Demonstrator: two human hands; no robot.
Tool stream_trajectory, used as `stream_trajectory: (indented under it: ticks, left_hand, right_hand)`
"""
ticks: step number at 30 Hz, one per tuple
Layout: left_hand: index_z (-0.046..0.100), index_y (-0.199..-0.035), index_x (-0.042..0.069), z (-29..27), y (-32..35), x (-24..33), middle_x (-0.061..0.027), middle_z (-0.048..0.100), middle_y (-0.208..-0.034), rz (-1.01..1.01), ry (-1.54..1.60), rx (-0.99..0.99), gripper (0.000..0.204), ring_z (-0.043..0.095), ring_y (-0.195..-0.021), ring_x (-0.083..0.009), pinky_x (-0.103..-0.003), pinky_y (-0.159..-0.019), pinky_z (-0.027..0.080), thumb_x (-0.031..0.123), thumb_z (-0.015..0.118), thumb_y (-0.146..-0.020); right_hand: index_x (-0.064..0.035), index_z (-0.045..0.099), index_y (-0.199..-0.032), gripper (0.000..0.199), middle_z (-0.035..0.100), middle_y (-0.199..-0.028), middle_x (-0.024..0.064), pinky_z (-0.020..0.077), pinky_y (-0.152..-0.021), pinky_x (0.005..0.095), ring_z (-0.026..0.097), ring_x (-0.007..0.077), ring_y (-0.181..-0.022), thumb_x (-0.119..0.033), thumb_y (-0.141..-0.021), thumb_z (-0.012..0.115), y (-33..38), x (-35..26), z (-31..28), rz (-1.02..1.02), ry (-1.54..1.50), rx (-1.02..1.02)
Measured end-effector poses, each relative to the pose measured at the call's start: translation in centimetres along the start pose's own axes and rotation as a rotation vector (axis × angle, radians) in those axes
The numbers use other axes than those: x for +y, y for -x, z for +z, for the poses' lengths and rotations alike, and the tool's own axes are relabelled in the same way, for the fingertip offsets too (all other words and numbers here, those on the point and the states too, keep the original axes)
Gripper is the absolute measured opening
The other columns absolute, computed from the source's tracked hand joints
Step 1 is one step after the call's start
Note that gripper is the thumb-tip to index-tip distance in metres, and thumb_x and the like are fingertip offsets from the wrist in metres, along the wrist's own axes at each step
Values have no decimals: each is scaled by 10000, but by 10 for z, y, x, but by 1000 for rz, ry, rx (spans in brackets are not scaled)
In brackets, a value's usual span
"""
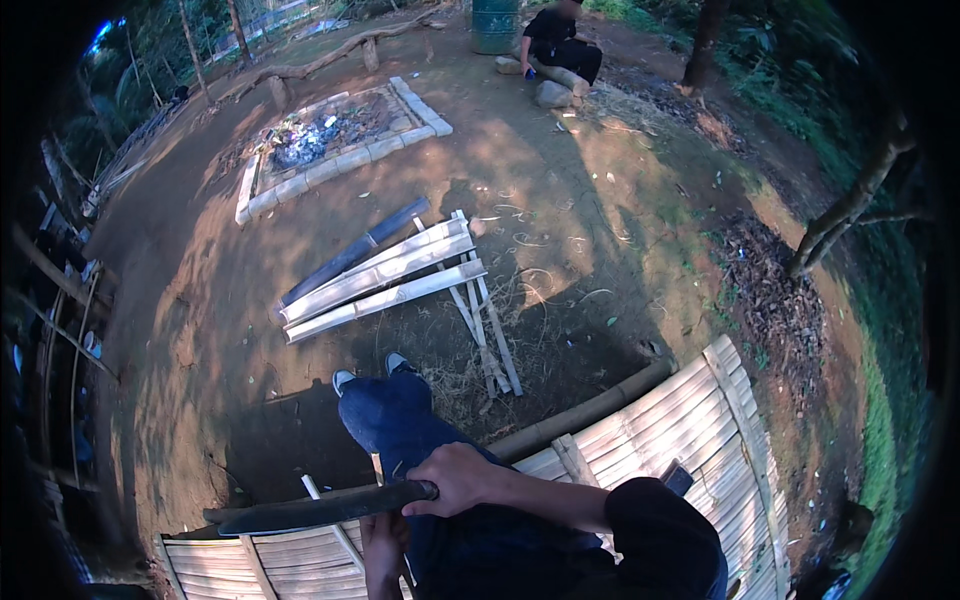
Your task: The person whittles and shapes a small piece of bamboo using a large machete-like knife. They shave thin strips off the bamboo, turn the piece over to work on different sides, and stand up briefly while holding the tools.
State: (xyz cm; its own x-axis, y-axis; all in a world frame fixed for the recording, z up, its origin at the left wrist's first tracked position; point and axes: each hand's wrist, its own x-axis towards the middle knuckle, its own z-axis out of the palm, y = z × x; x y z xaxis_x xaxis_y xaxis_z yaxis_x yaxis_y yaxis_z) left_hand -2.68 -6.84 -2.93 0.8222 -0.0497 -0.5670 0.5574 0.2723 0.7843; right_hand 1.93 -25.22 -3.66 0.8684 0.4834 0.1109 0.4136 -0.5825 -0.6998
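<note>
Dirt clearing under trees, seen from a split-bamboo bench (680,420).
Right hand (455,480) has its grip closed round the handle of a long dark blade (320,508) lying level across the knees; left hand (385,550) sits just below it, grip closed on a thin bamboo strip (335,525); beyond the feet, split bamboo slats (385,275) lie on the ground; farther off, a stone-edged ash pit (330,135) and a seated person (560,40).

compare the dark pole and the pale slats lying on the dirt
The dark pole is one round, dark bluish piece; the pale slats are several flat, light, split strips. The pole lies at the far edge of the pile, while the slats lie side by side nearer the feet. Both rest on the dirt, running roughly the same way.
</note>
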Motion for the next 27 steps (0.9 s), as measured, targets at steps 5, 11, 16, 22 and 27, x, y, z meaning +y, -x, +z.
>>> stream_trajectory:
  ticks: [5,11,16,22,27]
  left_hand:
    - [526,-877,111,3,-5,-5,70,363,-525,118,-75,10,192,301,-415,-12,-195,-371,198,232,436,-996]
    - [540,-927,94,1,-8,-7,57,415,-548,116,-100,21,169,346,-450,-11,-184,-396,239,215,444,-995]
    - [538,-919,77,-1,-10,-9,46,443,-570,95,-78,-22,177,372,-458,-20,-193,-404,260,215,454,-991]
    - [552,-891,69,11,-3,-11,35,464,-606,171,-167,146,196,388,-474,-20,-194,-415,276,209,456,-989]
    - [503,-855,77,4,-8,-11,39,413,-561,329,-239,63,207,349,-438,-13,-204,-385,252,220,447,-993]
  right_hand:
    - [-90,600,-665,564,588,-562,96,487,-528,417,617,323,-572,-643,-774,565,-3,8,-2,-3,51,23]
    - [-102,643,-707,627,590,-562,91,510,-532,434,633,307,-573,-709,-772,502,1,10,4,68,-8,-91]
    - [-92,580,-643,578,561,-528,80,477,-510,412,607,321,-548,-650,-788,540,4,8,8,22,-55,0]
    - [-85,573,-623,570,566,-530,77,473,-492,408,601,316,-530,-636,-766,579,3,8,13,-32,10,6]
    - [-88,590,-634,551,573,-532,64,481,-488,397,609,287,-520,-627,-749,603,-1,13,12,-65,126,110]
